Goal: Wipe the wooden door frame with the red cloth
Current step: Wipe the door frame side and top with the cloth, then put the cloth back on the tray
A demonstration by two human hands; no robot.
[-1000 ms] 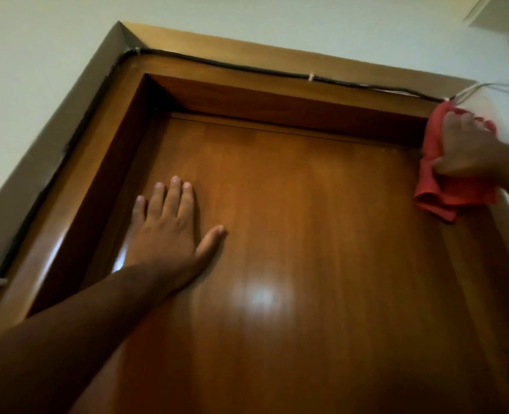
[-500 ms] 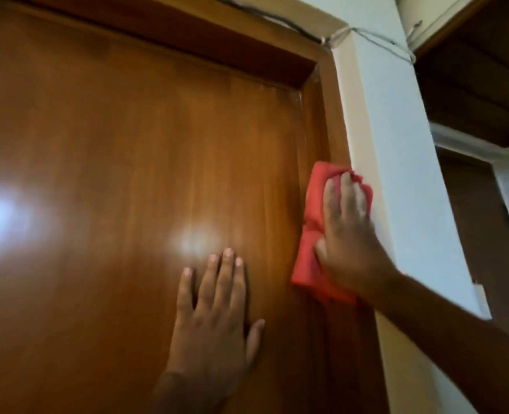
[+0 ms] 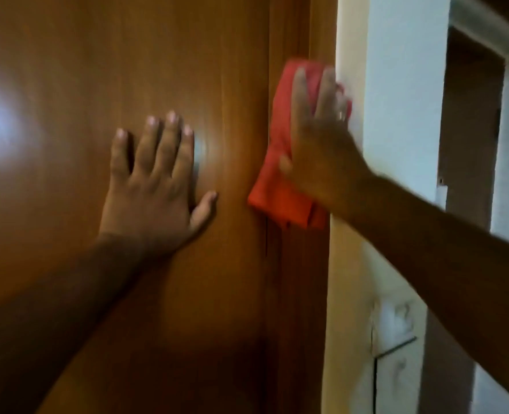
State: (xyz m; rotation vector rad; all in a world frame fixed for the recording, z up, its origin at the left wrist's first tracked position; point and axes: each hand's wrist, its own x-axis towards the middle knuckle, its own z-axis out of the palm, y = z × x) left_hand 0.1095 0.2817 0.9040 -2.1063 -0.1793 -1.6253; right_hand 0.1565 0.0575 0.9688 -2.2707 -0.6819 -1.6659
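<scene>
The red cloth is folded and pressed flat against the right upright of the wooden door frame. My right hand lies over the cloth with its fingers stretched upward, holding it to the wood; a ring shows on one finger. My left hand rests flat on the glossy brown door, fingers spread, a short way left of the cloth. The picture is blurred by motion.
A white wall borders the frame on the right, with a blurred white switch plate low on it. Beyond it a dark doorway opens at the far right.
The view has swung down from the frame's top right corner. My right hand has slid the cloth down the right upright. My left hand has stayed flat on the door.
</scene>
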